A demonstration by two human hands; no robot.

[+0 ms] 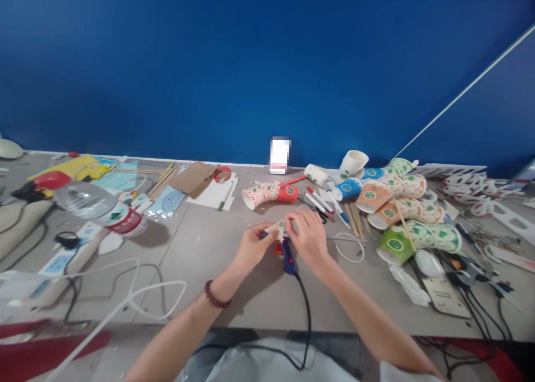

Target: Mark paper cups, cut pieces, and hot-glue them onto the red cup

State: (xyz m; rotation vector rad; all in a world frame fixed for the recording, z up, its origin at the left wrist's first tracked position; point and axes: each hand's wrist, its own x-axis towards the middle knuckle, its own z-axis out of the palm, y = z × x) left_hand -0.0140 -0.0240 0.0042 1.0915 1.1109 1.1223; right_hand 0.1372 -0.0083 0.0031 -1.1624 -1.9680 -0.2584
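My left hand (257, 243) pinches a small pale strip (279, 230), perhaps paper or card, between thumb and fingers. Curled in close from the other side, my right hand (308, 237) has its thumb and fingertips at the upper end of the same strip. What exactly those fingertips grip is partly hidden. Beneath both hands lies a blue glue gun (288, 259) with a red-orange trigger, its black cord running toward my lap. Just beyond the hands, joined red patterned paper cups (270, 194) lie on their side.
To the right are several joined paper cups (397, 245), wooden sticks (354, 220), markers (320, 204) and a white cable loop (350, 248). A lit phone (280, 155) leans against the blue partition (267, 64). Leftward lie a plastic bottle (96, 206), a power strip (62, 265) and brown cardboard (195, 179).
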